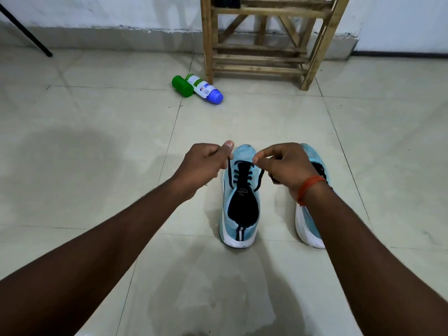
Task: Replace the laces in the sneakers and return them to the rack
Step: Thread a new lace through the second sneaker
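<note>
Two light blue sneakers with white soles stand side by side on the tiled floor, heels toward me. The left sneaker (240, 204) has a dark tongue and a dark lace (230, 173) threaded through its lower eyelets. My left hand (203, 163) pinches one end of that lace above the shoe's left side. My right hand (283, 163) pinches the other end above the right side. My right arm, with an orange thread at the wrist, covers much of the second sneaker (308, 229).
A wooden slatted shoe rack (261, 57) stands against the far wall. Left of its foot lie a green cylinder (181, 84) and a white bottle with a blue cap (206, 89). A black tripod leg (31, 37) slants down at the far left.
</note>
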